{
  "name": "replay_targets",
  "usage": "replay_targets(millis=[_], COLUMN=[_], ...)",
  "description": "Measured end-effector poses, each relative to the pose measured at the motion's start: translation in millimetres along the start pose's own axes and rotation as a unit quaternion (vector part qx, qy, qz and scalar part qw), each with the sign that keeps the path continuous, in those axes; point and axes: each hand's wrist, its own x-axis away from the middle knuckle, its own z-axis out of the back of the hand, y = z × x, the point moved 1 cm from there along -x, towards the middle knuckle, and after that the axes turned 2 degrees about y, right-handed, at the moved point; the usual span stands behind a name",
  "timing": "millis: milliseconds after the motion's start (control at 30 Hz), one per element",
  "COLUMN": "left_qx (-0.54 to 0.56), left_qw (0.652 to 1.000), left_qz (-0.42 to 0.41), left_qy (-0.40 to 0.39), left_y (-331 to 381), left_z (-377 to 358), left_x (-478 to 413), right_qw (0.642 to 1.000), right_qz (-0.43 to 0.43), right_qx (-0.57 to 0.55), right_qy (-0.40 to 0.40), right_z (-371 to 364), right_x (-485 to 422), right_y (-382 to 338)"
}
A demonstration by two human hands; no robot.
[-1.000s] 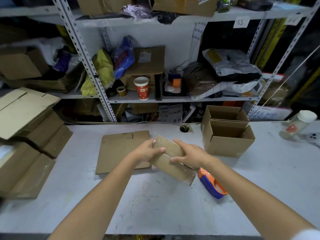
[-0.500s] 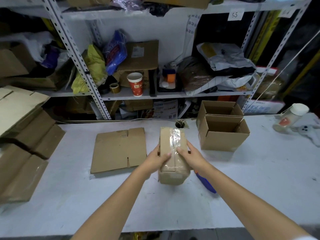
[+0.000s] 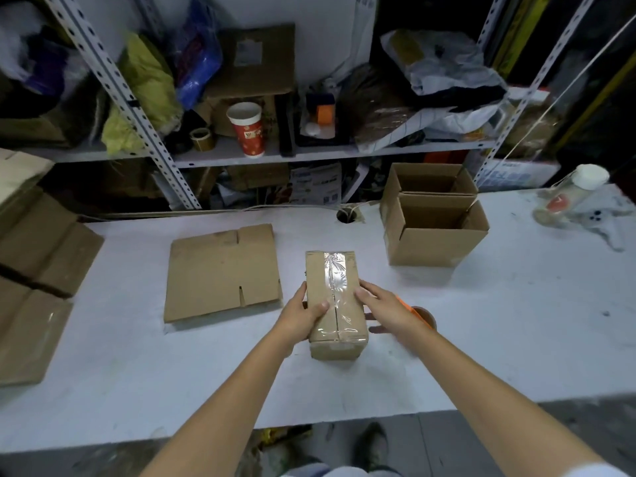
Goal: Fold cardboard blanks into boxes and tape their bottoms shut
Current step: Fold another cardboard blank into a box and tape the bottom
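Note:
A small cardboard box (image 3: 335,297) stands on the white table (image 3: 481,321) with its taped bottom facing up; clear tape runs along the seam. My left hand (image 3: 299,316) grips its left side, thumb on top. My right hand (image 3: 382,304) rests against its right side with the fingers spread and fairly straight. A flat cardboard blank (image 3: 222,271) lies to the left of the box. The tape dispenser (image 3: 421,313), orange with a brown roll, lies behind my right hand, mostly hidden.
Two folded open boxes (image 3: 433,232) stand at the back right. Stacks of flat cardboard (image 3: 38,270) fill the table's left end. A plastic jar (image 3: 571,194) lies at the far right. Metal shelving (image 3: 261,153) with a red cup stands behind the table.
The box has gone from tilted in the air to standing on the table with its taped side up. My right hand has slid off the top to the box's right side.

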Motion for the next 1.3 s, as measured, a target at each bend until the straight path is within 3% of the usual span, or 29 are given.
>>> replay_targets(millis=[67, 133, 200, 333, 500, 667, 733, 833, 1000, 1167, 1300], left_qx=[-0.003, 0.001, 0.007, 0.017, -0.012, -0.130, -0.146, -0.127, -0.135, -0.078, -0.026], left_qw=[1.000, 1.000, 1.000, 1.000, 0.999, 0.982, 0.977, 0.980, 0.974, 0.976, 0.987], left_qz=[-0.001, 0.001, 0.003, 0.004, -0.012, -0.066, -0.117, -0.155, -0.152, -0.188, -0.147], left_qy=[0.004, 0.004, 0.006, 0.016, 0.041, 0.120, 0.104, 0.008, -0.100, -0.076, -0.063], left_y=[-0.7, -2.9, -3.5, -5.8, -6.2, 18.5, 40.7, 78.4, 124.8, 136.3, 137.5], left_z=[0.2, 0.7, 0.6, -0.5, -2.0, 3.9, 7.4, 8.1, 4.2, 7.1, 13.5], left_x=[-0.7, -2.2, -3.5, -6.7, -10.7, -14.1, -11.9, -7.3, -2.6, -1.0, -3.5], right_qw=[0.994, 0.967, 0.925, 0.862, 0.861, 0.926, 0.937, 0.955, 0.920, 0.899, 0.897], right_qz=[-0.025, -0.022, -0.032, 0.002, 0.017, 0.099, 0.138, 0.172, 0.211, 0.211, 0.223], right_qx=[0.053, 0.188, 0.330, 0.477, 0.469, 0.325, 0.298, 0.241, 0.327, 0.380, 0.380], right_qy=[0.093, 0.169, 0.184, 0.169, 0.198, 0.163, 0.123, 0.031, -0.047, -0.052, -0.019], right_z=[21.9, 40.7, 48.7, 40.3, 37.3, 60.8, 73.9, 85.2, 79.1, 73.3, 64.4], right_x=[-6.7, -10.7, -14.4, -35.8, -48.8, -19.2, -3.1, 24.8, 51.2, 59.4, 58.7], right_y=[13.1, 30.8, 49.2, 77.3, 81.8, 39.3, 11.0, -38.4, -100.5, -134.2, -141.0])
